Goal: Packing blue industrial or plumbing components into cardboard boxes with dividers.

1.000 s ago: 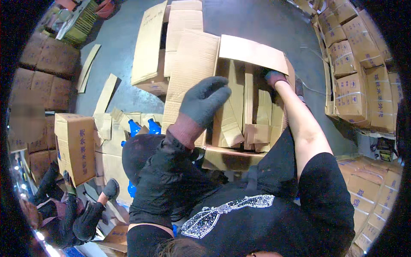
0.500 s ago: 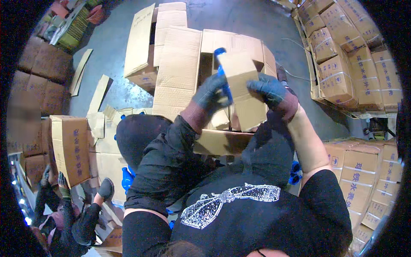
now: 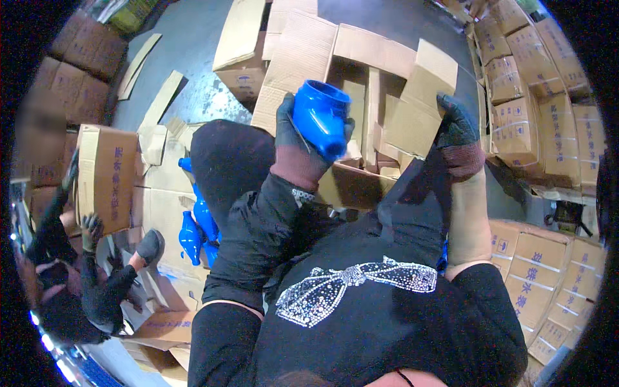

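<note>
In my gloved left hand [image 3: 303,138] is a blue meter housing [image 3: 320,116], its wide round mouth tilted up and a narrower tubular end pointing down toward me. My fingers wrap round its sides. My gloved right hand [image 3: 459,132] pinches the right edge of a bent cardboard piece [image 3: 422,97]. That piece hangs over the right side of an open carton [image 3: 358,184], where cardboard dividers [image 3: 373,116] stand upright. It hides part of the carton's inside.
Several blue housings [image 3: 189,237] lie on flattened cardboard [image 3: 158,206] to my left. Beyond them another person [image 3: 84,277] handles a tall carton [image 3: 109,177]. Strapped cartons [image 3: 538,264] are stacked on the right. Another open box [image 3: 242,71] stands ahead, and cardboard strips [image 3: 161,97] lie on the floor.
My hands have moved apart. The cardboard piece has gone right with my right hand, uncovering the blue housing in my left. The view has shifted; the other person's hands have moved on their carton.
</note>
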The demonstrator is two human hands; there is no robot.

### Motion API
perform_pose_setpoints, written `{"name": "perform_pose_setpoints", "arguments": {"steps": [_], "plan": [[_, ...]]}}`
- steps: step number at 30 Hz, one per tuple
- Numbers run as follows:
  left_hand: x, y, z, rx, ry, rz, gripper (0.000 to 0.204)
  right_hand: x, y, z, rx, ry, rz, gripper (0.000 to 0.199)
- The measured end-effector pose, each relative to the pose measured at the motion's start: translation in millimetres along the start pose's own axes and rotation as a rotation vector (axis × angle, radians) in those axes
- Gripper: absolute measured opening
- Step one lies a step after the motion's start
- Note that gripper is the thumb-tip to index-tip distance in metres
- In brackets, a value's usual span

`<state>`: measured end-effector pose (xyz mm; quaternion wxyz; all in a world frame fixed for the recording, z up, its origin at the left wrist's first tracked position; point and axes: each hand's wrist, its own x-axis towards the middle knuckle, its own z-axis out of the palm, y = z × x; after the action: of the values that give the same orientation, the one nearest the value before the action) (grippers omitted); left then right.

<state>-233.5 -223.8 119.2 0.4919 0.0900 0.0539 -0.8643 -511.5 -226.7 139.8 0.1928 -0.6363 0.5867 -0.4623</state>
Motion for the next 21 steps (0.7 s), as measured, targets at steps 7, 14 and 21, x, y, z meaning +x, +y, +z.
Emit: {"name": "perform_pose_setpoints", "arguments": {"steps": [7,14,21], "plan": [[-8.5,-7.8,-9.0,-0.251,0.067,-0.107,0.083,-10.9,-7.8,27.1,0.214,-0.484,0.233,0.022],[-13.0,-15.0,-13.9,-0.294,0.082,0.010,0.077,-12.1,-13.4,46.6,0.391,-0.431,0.521,0.025],[-17.4,-12.5,-7.6,-0.136,0.095,0.241,0.062,-10.2,-37.8,52.0,0.197,-0.483,0.582,0.020]]}}
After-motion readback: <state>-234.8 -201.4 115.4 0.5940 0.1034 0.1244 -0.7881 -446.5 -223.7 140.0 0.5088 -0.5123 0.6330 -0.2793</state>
